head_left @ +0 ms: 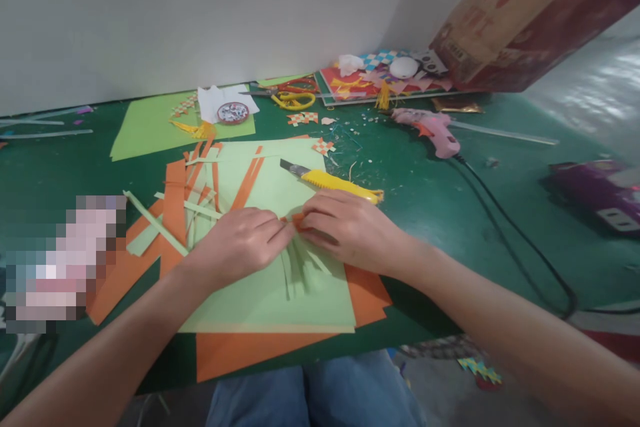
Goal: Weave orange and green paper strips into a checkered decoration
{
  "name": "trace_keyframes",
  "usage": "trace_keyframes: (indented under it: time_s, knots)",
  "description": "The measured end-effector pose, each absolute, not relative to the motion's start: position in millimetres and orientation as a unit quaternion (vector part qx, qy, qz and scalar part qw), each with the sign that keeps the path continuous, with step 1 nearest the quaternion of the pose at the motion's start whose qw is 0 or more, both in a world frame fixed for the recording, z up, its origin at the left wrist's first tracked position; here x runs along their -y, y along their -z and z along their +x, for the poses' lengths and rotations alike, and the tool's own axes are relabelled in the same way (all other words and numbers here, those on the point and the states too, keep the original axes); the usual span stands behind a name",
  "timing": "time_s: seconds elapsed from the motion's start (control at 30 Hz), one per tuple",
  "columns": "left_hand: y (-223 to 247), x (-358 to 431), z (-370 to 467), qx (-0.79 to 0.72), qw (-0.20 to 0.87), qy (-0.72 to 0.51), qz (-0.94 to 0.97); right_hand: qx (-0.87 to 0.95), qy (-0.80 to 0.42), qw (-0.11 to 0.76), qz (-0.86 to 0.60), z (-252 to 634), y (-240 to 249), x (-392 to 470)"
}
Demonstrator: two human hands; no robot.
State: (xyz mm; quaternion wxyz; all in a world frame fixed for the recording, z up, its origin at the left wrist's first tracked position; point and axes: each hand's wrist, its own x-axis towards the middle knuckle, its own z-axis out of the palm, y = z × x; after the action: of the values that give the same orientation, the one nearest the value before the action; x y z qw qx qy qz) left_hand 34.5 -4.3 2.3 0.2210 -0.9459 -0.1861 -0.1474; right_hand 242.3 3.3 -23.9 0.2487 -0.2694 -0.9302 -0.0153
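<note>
Over a stack of pale green paper (320,307), both hands meet at a small piece of woven orange and green strips (299,221), with green strip ends hanging below it. My left hand (247,240) pinches its left side. My right hand (345,227) has its fingers closed on its right side. Just beyond the right hand lies a yellow cutter (340,183), its blade pointing left. Loose orange and green strips (173,207) lie left of and beyond my left hand. Orange paper (240,353) sticks out from under the stack.
A pink glue gun (433,130) with a black cord lies at the right; a purple object (600,193) is farther right. Scissors (295,97), a bead dish (233,113) and a craft tray (345,101) line the back. A paper bag (530,20) stands back right.
</note>
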Motion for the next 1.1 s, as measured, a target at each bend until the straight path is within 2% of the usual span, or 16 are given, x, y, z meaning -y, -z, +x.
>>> trace_keyframes:
  time_s: [0.43, 0.73, 1.1]
  knots:
    - [0, 5, 33, 0.199, 0.214, 0.142, -0.946, 0.934, -0.024, 0.238, -0.265, 244, 22, -2]
    - [6, 6, 36, 0.236, 0.205, 0.154, -0.937, 0.925, 0.008, 0.259, -0.278, 238, 24, -2]
    - [10, 6, 38, 0.301, 0.132, 0.188, -0.925, 0.92, 0.013, 0.28, -0.273, 244, 16, 0]
